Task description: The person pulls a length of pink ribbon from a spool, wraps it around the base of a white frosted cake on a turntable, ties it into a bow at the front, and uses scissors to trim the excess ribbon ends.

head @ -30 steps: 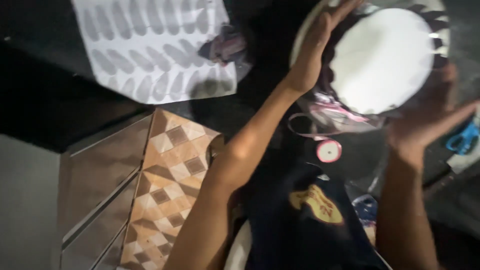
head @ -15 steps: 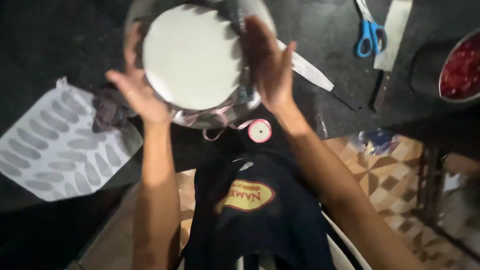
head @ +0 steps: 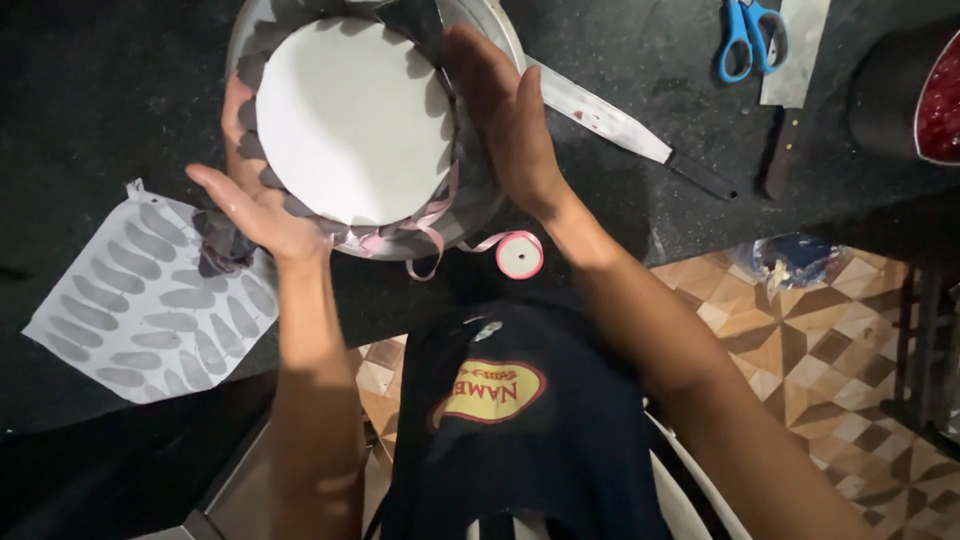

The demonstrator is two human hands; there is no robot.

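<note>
Cake [head: 352, 120], round and flat-topped with white icing, sits on a silvery round board [head: 495, 50] at the 12 o'clock side of the dark counter [head: 100, 100]. Dark petal-shaped pieces ring its side, and a pink ribbon [head: 440, 215] trails down to a small spool [head: 519, 255] at 5 o'clock. The left hand [head: 250, 195] presses flat against the side at 8 o'clock, fingers spread; the right hand [head: 505, 115] cups the side at 3 o'clock, fingers together. Neither pinches anything. It looks soft, fragile and fairly heavy, so I judge the stiff board edge the safest hold. A long knife [head: 625, 125] and blue scissors [head: 745, 35] lie around 2 o'clock.
</note>
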